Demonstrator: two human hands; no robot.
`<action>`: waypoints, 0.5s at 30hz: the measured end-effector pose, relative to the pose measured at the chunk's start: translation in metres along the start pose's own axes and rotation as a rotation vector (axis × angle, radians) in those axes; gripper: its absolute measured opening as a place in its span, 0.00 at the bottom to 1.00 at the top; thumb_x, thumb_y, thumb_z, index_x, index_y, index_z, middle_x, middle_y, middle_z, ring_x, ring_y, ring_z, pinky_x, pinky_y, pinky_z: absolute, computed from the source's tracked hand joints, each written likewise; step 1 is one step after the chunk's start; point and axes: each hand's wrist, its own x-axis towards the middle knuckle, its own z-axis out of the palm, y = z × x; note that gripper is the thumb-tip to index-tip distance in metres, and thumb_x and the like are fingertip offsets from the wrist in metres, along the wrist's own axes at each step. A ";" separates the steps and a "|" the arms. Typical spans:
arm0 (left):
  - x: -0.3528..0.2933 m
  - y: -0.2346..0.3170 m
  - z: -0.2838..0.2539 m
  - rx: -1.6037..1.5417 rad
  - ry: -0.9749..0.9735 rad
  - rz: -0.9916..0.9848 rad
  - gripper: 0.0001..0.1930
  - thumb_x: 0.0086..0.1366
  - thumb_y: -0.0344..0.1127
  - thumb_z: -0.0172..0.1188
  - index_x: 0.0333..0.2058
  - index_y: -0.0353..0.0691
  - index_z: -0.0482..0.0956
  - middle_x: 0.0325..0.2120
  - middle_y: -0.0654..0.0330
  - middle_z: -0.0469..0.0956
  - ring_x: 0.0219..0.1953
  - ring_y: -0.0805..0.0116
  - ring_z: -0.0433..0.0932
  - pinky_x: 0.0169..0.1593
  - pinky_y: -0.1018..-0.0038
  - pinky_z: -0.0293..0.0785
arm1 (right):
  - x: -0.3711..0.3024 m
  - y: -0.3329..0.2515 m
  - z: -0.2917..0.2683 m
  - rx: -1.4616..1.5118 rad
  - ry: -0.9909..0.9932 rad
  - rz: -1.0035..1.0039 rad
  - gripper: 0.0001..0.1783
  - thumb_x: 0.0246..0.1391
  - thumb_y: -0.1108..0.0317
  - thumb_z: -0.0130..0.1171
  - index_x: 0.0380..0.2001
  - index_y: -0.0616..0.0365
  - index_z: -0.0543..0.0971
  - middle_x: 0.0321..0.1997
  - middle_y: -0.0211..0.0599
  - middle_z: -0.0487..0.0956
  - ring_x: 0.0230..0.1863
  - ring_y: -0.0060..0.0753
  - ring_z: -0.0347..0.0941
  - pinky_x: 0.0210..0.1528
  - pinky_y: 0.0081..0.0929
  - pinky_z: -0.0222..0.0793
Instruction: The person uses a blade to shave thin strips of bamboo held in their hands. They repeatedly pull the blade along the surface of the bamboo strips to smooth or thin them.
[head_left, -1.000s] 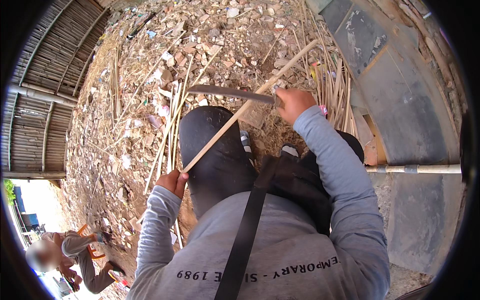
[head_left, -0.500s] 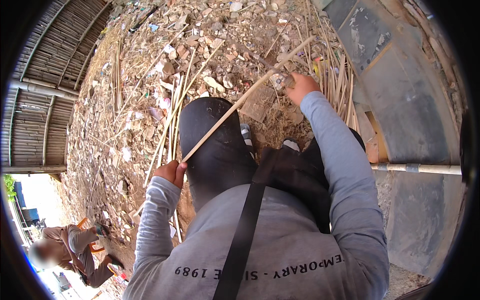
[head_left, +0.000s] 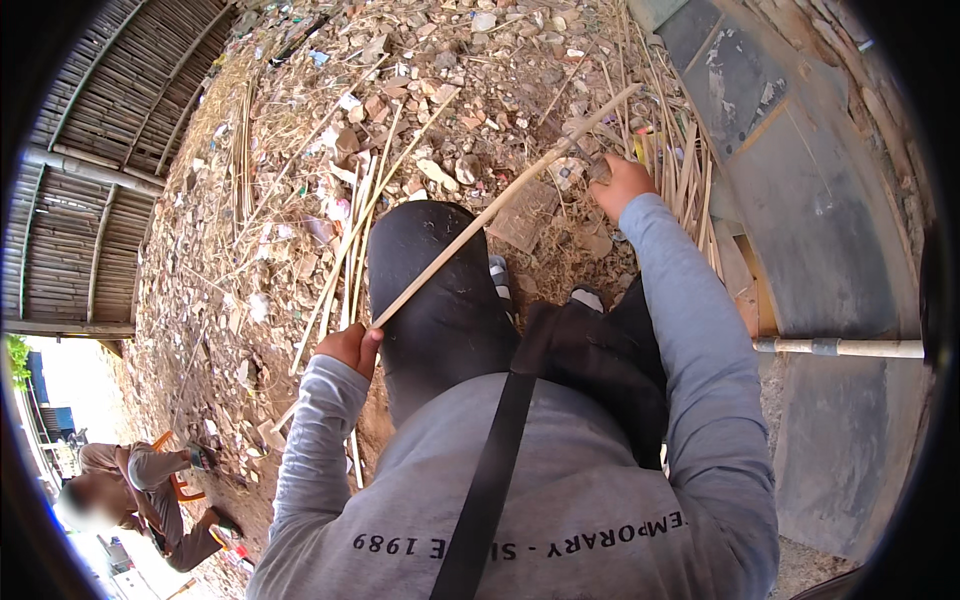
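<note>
A long pale bamboo strip (head_left: 470, 232) slants across my raised knee, its far end up and to the right. My left hand (head_left: 350, 348) is closed around its near end, thumb on top. In my right hand (head_left: 622, 188) is the round brown handle of a knife (head_left: 599, 170). The narrow dark blade meets the strip near its far end; most of the blade is hard to make out against the ground. My right fingers are wrapped round the handle, just right of the strip.
Several bamboo strips (head_left: 352, 235) lie left of my knee, and more (head_left: 692, 185) lie at the right beside grey sheet panels (head_left: 830, 230). Broken stones and litter cover the ground. A slatted bamboo wall (head_left: 110, 90) stands at the far left. Another person (head_left: 165, 500) sits at lower left.
My right hand with the knife has shifted slightly right and down, and the blade's angle against the strip has changed. My left hand keeps its hold on the strip, nearly still.
</note>
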 end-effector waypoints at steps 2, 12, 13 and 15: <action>-0.001 -0.001 0.000 -0.028 -0.003 -0.001 0.29 0.69 0.57 0.42 0.25 0.33 0.73 0.20 0.39 0.74 0.28 0.36 0.75 0.33 0.51 0.70 | -0.010 -0.021 0.003 -0.018 -0.053 -0.091 0.22 0.43 0.65 0.61 0.45 0.57 0.77 0.35 0.55 0.80 0.38 0.54 0.77 0.43 0.42 0.74; -0.002 0.010 -0.004 -0.026 -0.028 -0.019 0.28 0.69 0.56 0.42 0.27 0.34 0.74 0.21 0.39 0.75 0.29 0.36 0.75 0.34 0.51 0.70 | -0.004 -0.021 0.005 0.042 -0.035 -0.060 0.20 0.45 0.64 0.60 0.44 0.55 0.76 0.34 0.52 0.80 0.37 0.55 0.77 0.43 0.44 0.73; -0.002 0.009 -0.003 -0.029 -0.022 -0.020 0.28 0.69 0.56 0.42 0.27 0.34 0.74 0.21 0.39 0.75 0.29 0.36 0.75 0.34 0.51 0.70 | -0.006 -0.025 0.003 0.040 -0.031 -0.066 0.20 0.45 0.64 0.60 0.44 0.55 0.76 0.34 0.52 0.80 0.37 0.55 0.77 0.43 0.44 0.73; -0.005 0.008 -0.001 -0.021 -0.014 -0.041 0.28 0.69 0.57 0.41 0.27 0.34 0.74 0.22 0.39 0.75 0.29 0.36 0.75 0.34 0.51 0.70 | -0.018 -0.037 0.002 -0.023 -0.111 -0.158 0.20 0.45 0.63 0.61 0.44 0.54 0.76 0.33 0.51 0.80 0.37 0.55 0.77 0.42 0.45 0.73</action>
